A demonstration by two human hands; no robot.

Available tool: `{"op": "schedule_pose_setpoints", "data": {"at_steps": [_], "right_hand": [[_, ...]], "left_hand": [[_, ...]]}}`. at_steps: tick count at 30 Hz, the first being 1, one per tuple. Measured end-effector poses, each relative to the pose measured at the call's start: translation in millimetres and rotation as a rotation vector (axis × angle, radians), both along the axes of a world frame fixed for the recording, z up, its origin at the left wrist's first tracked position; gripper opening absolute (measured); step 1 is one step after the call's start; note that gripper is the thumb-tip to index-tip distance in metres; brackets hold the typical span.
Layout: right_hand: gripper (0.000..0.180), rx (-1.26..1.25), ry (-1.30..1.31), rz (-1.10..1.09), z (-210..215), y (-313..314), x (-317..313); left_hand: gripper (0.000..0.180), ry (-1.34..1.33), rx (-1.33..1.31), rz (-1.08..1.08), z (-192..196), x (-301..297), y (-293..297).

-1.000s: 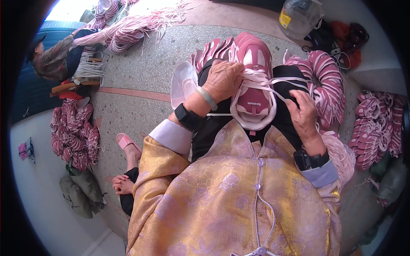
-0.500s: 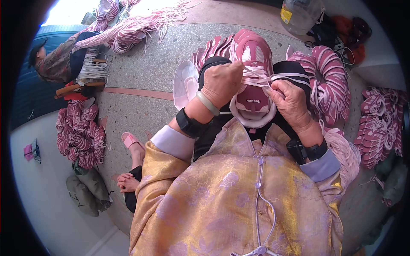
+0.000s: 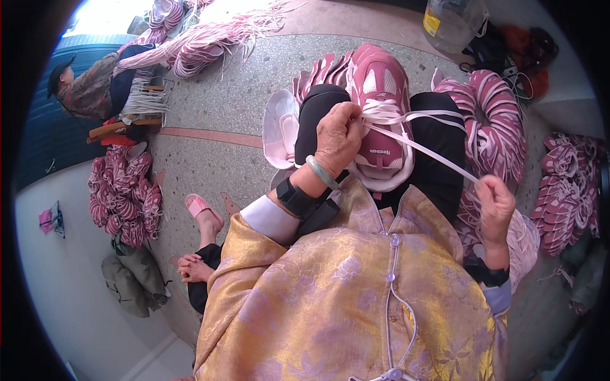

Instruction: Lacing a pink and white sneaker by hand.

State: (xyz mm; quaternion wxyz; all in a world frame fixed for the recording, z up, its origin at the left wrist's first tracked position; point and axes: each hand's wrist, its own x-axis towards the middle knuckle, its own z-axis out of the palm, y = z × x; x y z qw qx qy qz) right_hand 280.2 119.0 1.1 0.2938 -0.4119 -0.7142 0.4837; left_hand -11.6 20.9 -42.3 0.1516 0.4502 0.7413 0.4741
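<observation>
While the pink shoe (image 3: 381, 101) is being steadied on the lap, its laces are being pinched by the left hand (image 3: 340, 136). A white lace (image 3: 422, 149) is being drawn taut by the clenched right hand (image 3: 495, 206).

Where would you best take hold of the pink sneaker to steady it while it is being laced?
Probably by the toe of the pink sneaker, coming from the far side: it lies on the lap, toe away, and the left hand and taut white lace already crowd the tongue end.

Clear plastic jug (image 3: 452, 22), yellow label (image 3: 432, 21), top edge.
</observation>
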Motion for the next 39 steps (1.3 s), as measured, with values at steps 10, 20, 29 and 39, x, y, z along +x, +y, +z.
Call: {"op": "schedule_pose_setpoints", "data": {"at_steps": [10,20,29,39], "right_hand": [[0.042,-0.191,-0.069,0.262,-10,2,-66],[0.041,0.327,-0.282,0.291,-28,-4,-124],[0.034,0.114,0.053,0.296,-52,14,-120],[0.059,0.049,-0.057,0.106,-35,-12,-117]], "left_hand": [[0.009,0.297,0.064,-0.209,34,11,16],[0.012,0.551,-0.089,-0.229,18,35,31],[0.017,0.655,-0.078,-0.217,15,40,34],[0.021,0.741,-0.159,-0.297,38,39,35]]}}
